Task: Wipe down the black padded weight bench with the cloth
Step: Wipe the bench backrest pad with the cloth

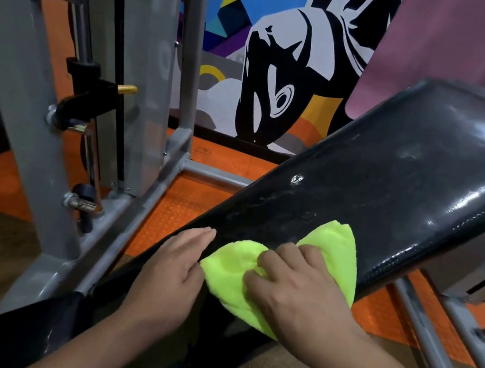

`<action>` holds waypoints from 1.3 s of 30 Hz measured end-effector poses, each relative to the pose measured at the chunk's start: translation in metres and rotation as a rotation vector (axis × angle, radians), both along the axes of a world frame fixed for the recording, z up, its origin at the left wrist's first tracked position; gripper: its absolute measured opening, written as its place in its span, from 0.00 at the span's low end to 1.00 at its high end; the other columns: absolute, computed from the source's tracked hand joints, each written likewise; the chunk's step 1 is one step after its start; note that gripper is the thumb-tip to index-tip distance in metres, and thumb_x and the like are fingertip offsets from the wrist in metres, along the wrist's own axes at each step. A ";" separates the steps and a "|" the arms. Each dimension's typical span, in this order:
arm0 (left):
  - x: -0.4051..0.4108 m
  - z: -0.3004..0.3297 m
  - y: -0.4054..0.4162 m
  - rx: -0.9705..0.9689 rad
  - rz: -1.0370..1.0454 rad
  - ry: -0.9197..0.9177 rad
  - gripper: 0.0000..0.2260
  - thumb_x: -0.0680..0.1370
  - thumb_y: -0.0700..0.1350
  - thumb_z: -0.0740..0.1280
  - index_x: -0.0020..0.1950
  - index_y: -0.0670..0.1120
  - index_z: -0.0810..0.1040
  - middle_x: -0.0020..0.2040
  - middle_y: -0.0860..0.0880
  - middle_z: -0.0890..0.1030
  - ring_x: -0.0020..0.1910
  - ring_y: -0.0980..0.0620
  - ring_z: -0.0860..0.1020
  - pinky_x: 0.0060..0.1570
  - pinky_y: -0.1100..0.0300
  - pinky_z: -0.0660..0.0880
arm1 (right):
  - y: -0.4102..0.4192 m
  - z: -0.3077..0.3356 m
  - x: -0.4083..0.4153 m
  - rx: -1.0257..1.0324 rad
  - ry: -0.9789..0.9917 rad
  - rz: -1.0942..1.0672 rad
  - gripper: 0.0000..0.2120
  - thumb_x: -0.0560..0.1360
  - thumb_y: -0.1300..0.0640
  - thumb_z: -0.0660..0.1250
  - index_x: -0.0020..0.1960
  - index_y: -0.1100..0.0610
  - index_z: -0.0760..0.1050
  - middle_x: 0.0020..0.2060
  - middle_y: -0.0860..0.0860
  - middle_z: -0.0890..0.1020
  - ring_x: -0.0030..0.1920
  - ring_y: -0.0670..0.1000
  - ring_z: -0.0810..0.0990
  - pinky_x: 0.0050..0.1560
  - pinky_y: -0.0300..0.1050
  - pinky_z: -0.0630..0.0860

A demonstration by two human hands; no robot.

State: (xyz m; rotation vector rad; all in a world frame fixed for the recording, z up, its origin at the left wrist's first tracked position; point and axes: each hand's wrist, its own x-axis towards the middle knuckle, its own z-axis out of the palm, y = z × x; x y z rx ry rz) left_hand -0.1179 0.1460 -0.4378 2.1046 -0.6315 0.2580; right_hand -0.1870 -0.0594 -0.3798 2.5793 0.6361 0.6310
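Observation:
The black padded weight bench (412, 180) slopes up from lower left to upper right, glossy, with dusty smears near its middle. A bright yellow-green cloth (336, 251) lies on the lower part of the pad. My right hand (297, 292) lies on top of the cloth with its fingers bent over it, pressing it onto the pad. My left hand (175, 272) rests flat on the pad just left of the cloth, fingers straight, its thumb touching the cloth's edge.
A grey steel rack frame (60, 134) with chrome pegs and a brass pin stands to the left, its base bar running beside the bench. Grey bench legs (422, 329) descend at right. Orange rubber flooring lies below, and a painted mural wall (274, 60) stands behind.

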 end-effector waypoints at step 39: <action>-0.016 -0.052 0.029 0.222 -0.118 0.057 0.17 0.81 0.43 0.59 0.68 0.56 0.74 0.67 0.65 0.69 0.64 0.63 0.66 0.59 0.71 0.63 | 0.029 -0.019 0.011 0.091 -0.020 -0.055 0.11 0.76 0.45 0.69 0.41 0.51 0.76 0.40 0.51 0.74 0.43 0.57 0.71 0.45 0.56 0.67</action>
